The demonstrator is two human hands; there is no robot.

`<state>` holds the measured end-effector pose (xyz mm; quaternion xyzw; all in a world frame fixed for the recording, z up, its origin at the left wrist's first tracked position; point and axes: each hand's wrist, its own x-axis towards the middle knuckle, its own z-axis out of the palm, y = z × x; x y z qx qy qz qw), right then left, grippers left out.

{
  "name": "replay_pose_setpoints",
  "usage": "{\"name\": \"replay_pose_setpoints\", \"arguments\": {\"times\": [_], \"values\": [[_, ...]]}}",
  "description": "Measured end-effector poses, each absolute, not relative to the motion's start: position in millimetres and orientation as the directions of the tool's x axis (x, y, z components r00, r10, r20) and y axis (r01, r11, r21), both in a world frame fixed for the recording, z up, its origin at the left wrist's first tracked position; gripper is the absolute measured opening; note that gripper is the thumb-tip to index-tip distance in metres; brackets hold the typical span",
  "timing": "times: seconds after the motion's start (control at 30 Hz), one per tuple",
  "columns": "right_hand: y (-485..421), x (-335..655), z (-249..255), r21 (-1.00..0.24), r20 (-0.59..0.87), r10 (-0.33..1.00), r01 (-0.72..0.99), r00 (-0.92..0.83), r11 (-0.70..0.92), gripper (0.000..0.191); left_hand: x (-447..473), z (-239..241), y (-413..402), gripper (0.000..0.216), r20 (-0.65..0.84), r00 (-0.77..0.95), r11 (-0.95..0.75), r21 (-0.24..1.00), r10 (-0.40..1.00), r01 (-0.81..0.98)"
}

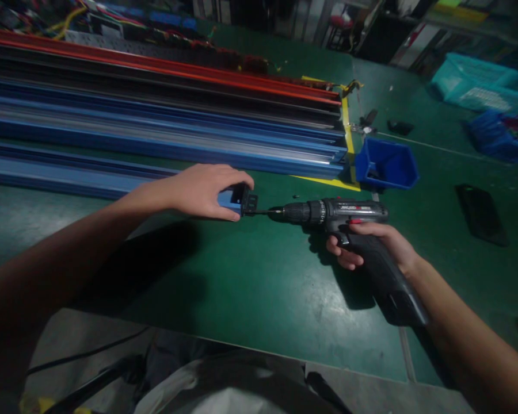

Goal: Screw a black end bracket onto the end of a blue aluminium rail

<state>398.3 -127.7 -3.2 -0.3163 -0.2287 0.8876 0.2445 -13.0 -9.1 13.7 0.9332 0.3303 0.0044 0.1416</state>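
My left hand (198, 191) is wrapped over the right end of a long blue metal profile (90, 171). A black end cap (250, 200) sits at that end, just past my fingertips. In my right hand (384, 244) is a black cordless drill (349, 211), gripped by its handle with a finger near the trigger. The drill points left, and its long thin bit (265, 212) reaches the end cap; whether the tip sits in a screw is too small to tell. A small dark screw-like piece (296, 196) lies on the table just behind the bit.
Behind lie more blue profiles (164, 132) and a red one (176, 66), beside yellow tape (349, 135). A blue bin (386, 164) stands behind the drill. A dark phone-like slab (482, 214) lies right; a teal basket (483, 83) is farther back. The green table's (259, 287) front edge is near me.
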Motion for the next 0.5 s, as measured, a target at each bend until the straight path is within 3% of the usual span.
{"name": "replay_pose_setpoints", "arguments": {"times": [0.5], "values": [[-128.6,397.5,-2.6,-0.563,-0.482,0.585,-0.282,-0.652,-0.777,0.033,-11.7,16.6,-10.2,0.07,-0.106,0.774,-0.732,0.266,0.624,0.627]]}}
